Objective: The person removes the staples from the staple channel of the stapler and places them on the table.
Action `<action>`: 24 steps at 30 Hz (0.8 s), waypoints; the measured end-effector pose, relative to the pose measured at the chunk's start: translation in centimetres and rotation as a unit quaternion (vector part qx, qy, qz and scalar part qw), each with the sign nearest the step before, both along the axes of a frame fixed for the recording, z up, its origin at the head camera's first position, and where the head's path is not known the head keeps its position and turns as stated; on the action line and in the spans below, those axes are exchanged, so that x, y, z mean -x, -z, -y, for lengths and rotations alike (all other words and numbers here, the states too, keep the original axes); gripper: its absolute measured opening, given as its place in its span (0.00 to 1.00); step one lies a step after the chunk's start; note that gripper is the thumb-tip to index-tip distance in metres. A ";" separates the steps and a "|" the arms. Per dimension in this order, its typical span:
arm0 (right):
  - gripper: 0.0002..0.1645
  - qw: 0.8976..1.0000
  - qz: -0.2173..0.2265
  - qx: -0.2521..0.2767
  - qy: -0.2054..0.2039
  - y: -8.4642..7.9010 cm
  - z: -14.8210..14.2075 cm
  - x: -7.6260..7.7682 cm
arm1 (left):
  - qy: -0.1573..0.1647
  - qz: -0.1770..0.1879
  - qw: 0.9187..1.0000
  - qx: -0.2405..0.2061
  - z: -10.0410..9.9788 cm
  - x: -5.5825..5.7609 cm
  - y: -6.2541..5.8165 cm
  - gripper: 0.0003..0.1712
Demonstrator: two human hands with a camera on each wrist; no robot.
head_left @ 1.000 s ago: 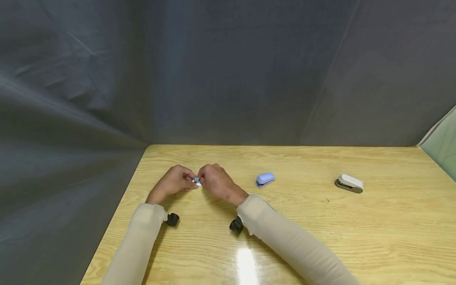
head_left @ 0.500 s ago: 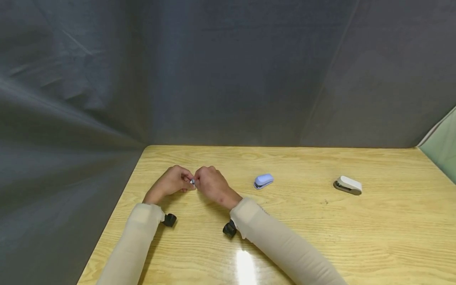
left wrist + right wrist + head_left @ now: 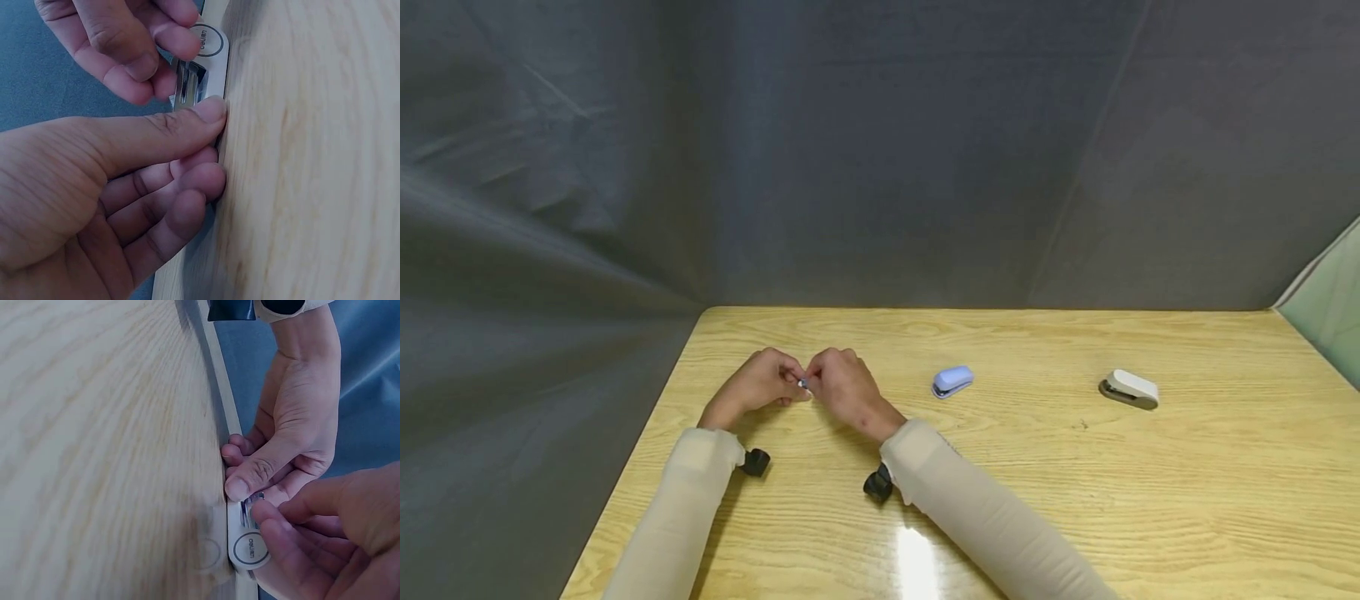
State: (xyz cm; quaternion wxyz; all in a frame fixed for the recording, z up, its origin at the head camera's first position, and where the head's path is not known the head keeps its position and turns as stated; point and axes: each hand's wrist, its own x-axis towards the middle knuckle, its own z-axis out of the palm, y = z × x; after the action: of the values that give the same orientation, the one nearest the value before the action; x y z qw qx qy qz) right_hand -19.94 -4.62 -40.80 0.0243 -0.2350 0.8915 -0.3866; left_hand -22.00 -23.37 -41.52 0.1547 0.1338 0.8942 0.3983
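Observation:
A small white stapler (image 3: 217,67) with a round logo lies between both hands, its metal staple channel (image 3: 186,85) exposed. My left hand (image 3: 758,385) pinches one end, with the thumb laid across it in the left wrist view. Curled fingers of my right hand (image 3: 850,387) grip at the channel near the logo end; in the right wrist view the stapler (image 3: 250,549) shows beside them. What those fingertips pinch exactly is hidden. From the head view only a tiny bit of the stapler (image 3: 803,384) shows between the hands.
On the wooden table (image 3: 1000,483), a light blue stapler (image 3: 952,381) lies right of my hands. Farther right is a white and grey-brown stapler (image 3: 1129,389). Dark sheeting (image 3: 880,167) rises behind the table and along its left side.
My right hand has come closer to the left, and less of the stapler shows between them. The whole head view has shifted slightly. Both other staplers lie where they were on the table.

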 end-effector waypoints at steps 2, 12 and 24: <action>0.07 1.000 0.003 0.002 0.000 0.0 0.1 0.0 | 0.000 0.004 1.000 -0.003 0.0 0.0 -0.1 0.02; 0.11 1.000 -0.001 -0.009 -0.006 0.1 0.4 0.2 | 0.009 0.002 1.000 0.004 -0.1 0.1 -0.1 0.03; 0.17 0.999 -0.019 -0.035 -0.017 -0.1 0.6 0.1 | 0.001 0.002 1.000 -0.008 -0.1 0.0 -0.2 0.04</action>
State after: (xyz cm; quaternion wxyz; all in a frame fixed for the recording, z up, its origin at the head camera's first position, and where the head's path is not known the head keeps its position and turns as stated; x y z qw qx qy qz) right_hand -20.03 -5.25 -40.72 0.0220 -0.2568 0.9005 -0.3502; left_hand -21.99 -23.32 -41.36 0.1554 0.1355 0.8904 0.4058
